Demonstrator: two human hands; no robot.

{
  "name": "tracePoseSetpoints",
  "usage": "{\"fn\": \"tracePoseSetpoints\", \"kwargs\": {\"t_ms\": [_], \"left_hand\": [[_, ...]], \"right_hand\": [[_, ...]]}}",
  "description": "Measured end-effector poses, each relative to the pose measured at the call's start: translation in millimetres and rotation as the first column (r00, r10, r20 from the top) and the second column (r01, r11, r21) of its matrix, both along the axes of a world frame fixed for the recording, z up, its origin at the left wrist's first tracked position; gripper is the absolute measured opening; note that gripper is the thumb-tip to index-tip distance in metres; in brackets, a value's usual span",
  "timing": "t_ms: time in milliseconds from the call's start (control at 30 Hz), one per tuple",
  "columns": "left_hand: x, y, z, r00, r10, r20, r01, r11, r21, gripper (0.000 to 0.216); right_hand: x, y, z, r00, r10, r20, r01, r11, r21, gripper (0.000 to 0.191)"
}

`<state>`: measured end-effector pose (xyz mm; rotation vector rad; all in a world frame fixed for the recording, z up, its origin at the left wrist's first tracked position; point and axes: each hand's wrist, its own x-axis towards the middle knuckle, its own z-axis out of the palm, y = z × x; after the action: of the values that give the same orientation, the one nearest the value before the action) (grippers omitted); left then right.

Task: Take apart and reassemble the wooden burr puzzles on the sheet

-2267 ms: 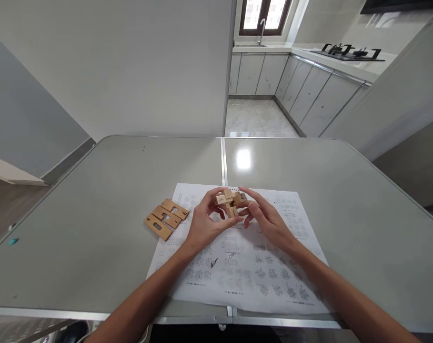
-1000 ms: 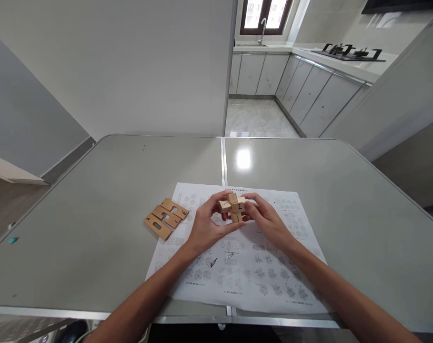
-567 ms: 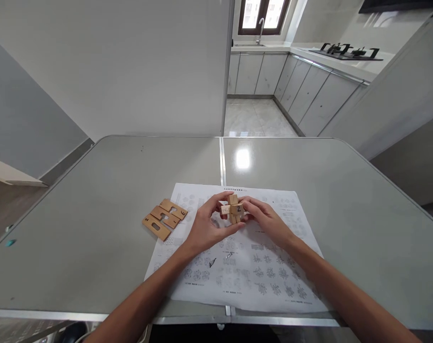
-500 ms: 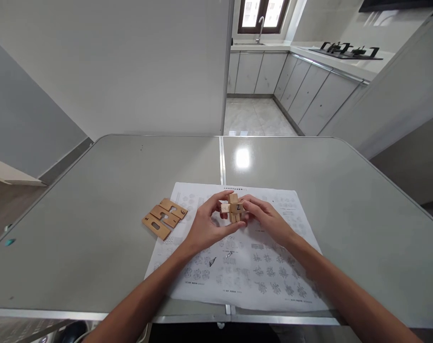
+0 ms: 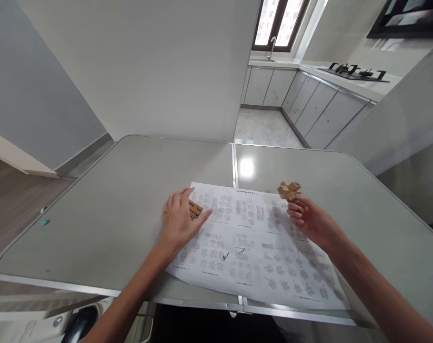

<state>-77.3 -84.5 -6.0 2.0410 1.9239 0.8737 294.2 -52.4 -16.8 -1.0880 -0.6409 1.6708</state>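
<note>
My right hand (image 5: 311, 220) pinches a wooden burr puzzle (image 5: 289, 190) by its lower edge, holding it above the far right part of a printed sheet (image 5: 248, 267). Interlocked blocks jut out from the puzzle in several directions. On the left, my left hand (image 5: 178, 221) spreads over flat wooden pieces (image 5: 195, 208) with its thumb stretched out to the right. Most of those pieces are hidden under the palm and fingers; marked corners show by the thumb. Whether the fingers touch them I cannot tell.
The sheet carries rows of small diagrams and lies across the seam (image 5: 235, 166) of a grey table (image 5: 112, 228). A small teal bit (image 5: 45, 222) rests near the table's left edge. Beyond stand a wall and a kitchen counter with a stove (image 5: 355, 72).
My hands have parted. The left has let go of the burr puzzle and moved left over the flat pieces; the right has carried the puzzle right. The camera view has shifted.
</note>
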Motion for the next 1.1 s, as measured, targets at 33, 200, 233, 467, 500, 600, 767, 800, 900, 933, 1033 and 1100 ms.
{"fn": "tracePoseSetpoints", "kwargs": {"t_ms": [33, 200, 233, 467, 500, 600, 767, 800, 900, 933, 1033, 1100], "left_hand": [[-10, -5, -4.3, 0.998, 0.058, -0.039, -0.059, 0.998, -0.02, 0.078], [-28, -20, -23.6, 0.987, 0.112, -0.117, -0.116, 0.993, -0.035, 0.088], [-26, -21, -25.1, 0.986, 0.114, -0.122, -0.119, 0.992, -0.033, 0.087], [-17, -13, -24.4, 0.985, 0.085, -0.151, -0.089, 0.996, -0.016, 0.071], [-18, -13, -24.6, 0.986, 0.076, -0.148, -0.078, 0.997, -0.012, 0.069], [-20, -14, -26.2, 0.984, 0.077, -0.16, -0.077, 0.997, 0.011, 0.069], [-23, -15, -28.2, 0.972, 0.125, -0.201, -0.116, 0.992, 0.056, 0.076], [-23, -15, -28.0, 0.971, 0.122, -0.207, -0.114, 0.992, 0.053, 0.077], [-22, -13, -27.0, 0.968, 0.107, -0.229, -0.1, 0.994, 0.042, 0.076], [-23, -12, -26.7, 0.967, 0.103, -0.233, -0.096, 0.995, 0.04, 0.076], [-24, -11, -26.3, 0.966, 0.094, -0.241, -0.086, 0.995, 0.043, 0.078], [-25, -11, -25.8, 0.963, 0.084, -0.257, -0.072, 0.996, 0.056, 0.079]], "right_hand": [[8, -4, -2.2, 0.999, -0.023, -0.028, 0.023, 1.0, -0.014, 0.033], [31, -21, -13.3, 0.974, -0.106, -0.201, 0.08, 0.988, -0.134, 0.032], [33, -23, -14.4, 0.964, -0.12, -0.239, 0.084, 0.984, -0.156, 0.032], [31, -19, -16.4, 0.813, -0.231, -0.534, 0.082, 0.954, -0.288, 0.023], [32, -18, -17.1, 0.797, -0.229, -0.56, 0.071, 0.955, -0.289, 0.023], [35, -16, -20.8, 0.763, -0.187, -0.619, 0.029, 0.966, -0.256, 0.025], [42, -14, -24.8, 0.703, -0.155, -0.694, -0.004, 0.975, -0.222, 0.033], [43, -14, -24.1, 0.692, -0.16, -0.704, -0.005, 0.974, -0.227, 0.034], [40, -16, -18.5, 0.665, -0.183, -0.724, 0.003, 0.97, -0.242, 0.033], [37, -18, -15.8, 0.66, -0.188, -0.727, 0.01, 0.97, -0.242, 0.031], [19, -28, -6.9, 0.708, -0.173, -0.685, 0.017, 0.974, -0.228, 0.03], [0, -35, -1.0, 0.792, -0.118, -0.599, -0.01, 0.978, -0.206, 0.033]]}}
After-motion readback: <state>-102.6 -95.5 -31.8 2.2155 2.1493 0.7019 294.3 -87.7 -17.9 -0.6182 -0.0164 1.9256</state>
